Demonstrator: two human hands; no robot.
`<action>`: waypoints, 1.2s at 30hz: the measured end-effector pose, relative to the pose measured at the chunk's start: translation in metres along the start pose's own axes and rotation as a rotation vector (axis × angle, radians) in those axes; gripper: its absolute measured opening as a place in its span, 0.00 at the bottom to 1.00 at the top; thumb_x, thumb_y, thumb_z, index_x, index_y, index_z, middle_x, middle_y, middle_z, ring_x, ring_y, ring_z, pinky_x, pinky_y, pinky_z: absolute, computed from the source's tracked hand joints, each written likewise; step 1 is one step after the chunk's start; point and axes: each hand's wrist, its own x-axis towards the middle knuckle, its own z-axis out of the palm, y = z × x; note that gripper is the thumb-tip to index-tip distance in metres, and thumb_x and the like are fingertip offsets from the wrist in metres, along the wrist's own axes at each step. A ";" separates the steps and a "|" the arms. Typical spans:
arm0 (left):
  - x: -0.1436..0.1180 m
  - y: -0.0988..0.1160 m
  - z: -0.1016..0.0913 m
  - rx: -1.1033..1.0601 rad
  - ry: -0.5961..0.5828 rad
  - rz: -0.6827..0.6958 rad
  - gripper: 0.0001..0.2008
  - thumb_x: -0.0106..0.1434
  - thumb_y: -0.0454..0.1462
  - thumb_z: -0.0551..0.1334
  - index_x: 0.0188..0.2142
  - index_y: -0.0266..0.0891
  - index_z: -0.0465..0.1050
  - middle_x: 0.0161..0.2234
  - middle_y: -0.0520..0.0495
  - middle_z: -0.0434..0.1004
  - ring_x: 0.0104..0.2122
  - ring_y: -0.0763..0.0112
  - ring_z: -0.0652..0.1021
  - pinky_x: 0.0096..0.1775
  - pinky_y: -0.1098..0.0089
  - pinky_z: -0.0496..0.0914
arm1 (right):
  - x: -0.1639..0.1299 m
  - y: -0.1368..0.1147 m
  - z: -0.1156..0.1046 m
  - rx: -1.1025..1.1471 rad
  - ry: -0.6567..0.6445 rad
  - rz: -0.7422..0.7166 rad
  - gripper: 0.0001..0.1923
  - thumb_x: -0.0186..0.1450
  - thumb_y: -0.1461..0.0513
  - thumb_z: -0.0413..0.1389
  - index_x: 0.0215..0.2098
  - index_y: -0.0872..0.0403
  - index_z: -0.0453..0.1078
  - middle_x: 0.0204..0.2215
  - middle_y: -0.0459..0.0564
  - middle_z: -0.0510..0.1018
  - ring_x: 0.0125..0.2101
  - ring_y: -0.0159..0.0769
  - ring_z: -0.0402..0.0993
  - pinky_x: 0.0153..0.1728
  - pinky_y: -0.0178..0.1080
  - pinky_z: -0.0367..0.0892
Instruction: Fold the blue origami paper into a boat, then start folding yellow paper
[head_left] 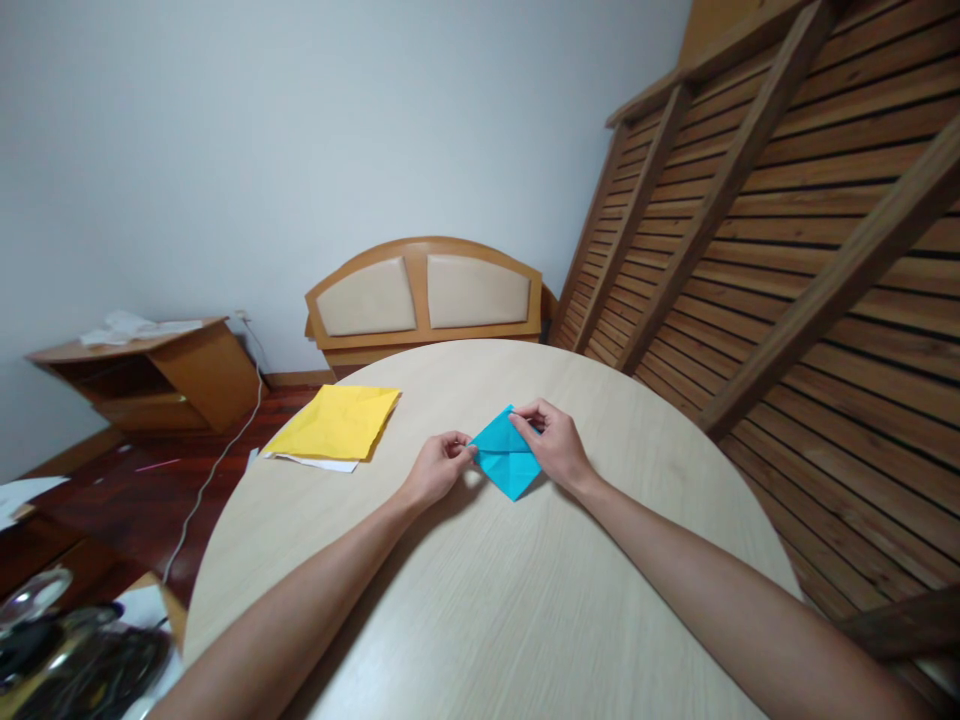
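Note:
A blue sheet of folded paper point(508, 468), diamond-shaped with a crease running across its middle, is between my two hands over the round table. My left hand point(437, 466) pinches its left corner between thumb and fingers. At the upper right edge, my right hand point(553, 440) grips the paper, with the thumb on its face near the top corner. The fingers behind the paper are partly hidden. Its lower corner points toward me, just above the tabletop or touching it; I cannot tell which.
Yellow paper point(337, 420) lies over white sheets on the left of the pale round table point(480, 620). Beyond stands a headboard point(424, 290). A slatted wooden frame point(750, 250) leans at right. A low cabinet point(172, 370) and a cable point(217, 465) are at left.

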 end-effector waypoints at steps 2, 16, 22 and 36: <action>0.000 -0.001 0.001 -0.011 -0.003 0.016 0.19 0.55 0.50 0.69 0.30 0.34 0.72 0.26 0.47 0.76 0.26 0.72 0.74 0.28 0.72 0.66 | 0.000 0.000 0.001 0.001 -0.012 0.002 0.14 0.63 0.51 0.59 0.33 0.54 0.72 0.32 0.52 0.81 0.33 0.41 0.77 0.37 0.42 0.73; -0.005 0.007 0.007 0.010 -0.025 0.100 0.19 0.53 0.46 0.71 0.37 0.33 0.76 0.34 0.43 0.80 0.32 0.67 0.77 0.36 0.67 0.71 | -0.003 -0.008 0.004 0.033 -0.035 0.019 0.13 0.62 0.52 0.60 0.33 0.54 0.73 0.32 0.53 0.82 0.35 0.42 0.79 0.39 0.44 0.74; -0.004 0.011 0.006 0.015 0.007 0.086 0.17 0.54 0.44 0.71 0.37 0.33 0.77 0.34 0.42 0.81 0.33 0.66 0.78 0.36 0.66 0.72 | -0.003 -0.008 0.004 0.041 -0.027 0.023 0.13 0.62 0.52 0.61 0.32 0.53 0.74 0.32 0.53 0.82 0.34 0.42 0.79 0.38 0.44 0.75; -0.001 0.003 0.002 0.106 -0.037 -0.141 0.19 0.60 0.49 0.64 0.30 0.33 0.80 0.19 0.50 0.72 0.16 0.76 0.67 0.21 0.74 0.58 | -0.001 0.027 0.007 -0.039 -0.090 0.188 0.11 0.61 0.55 0.60 0.31 0.55 0.72 0.30 0.53 0.81 0.32 0.41 0.79 0.32 0.40 0.73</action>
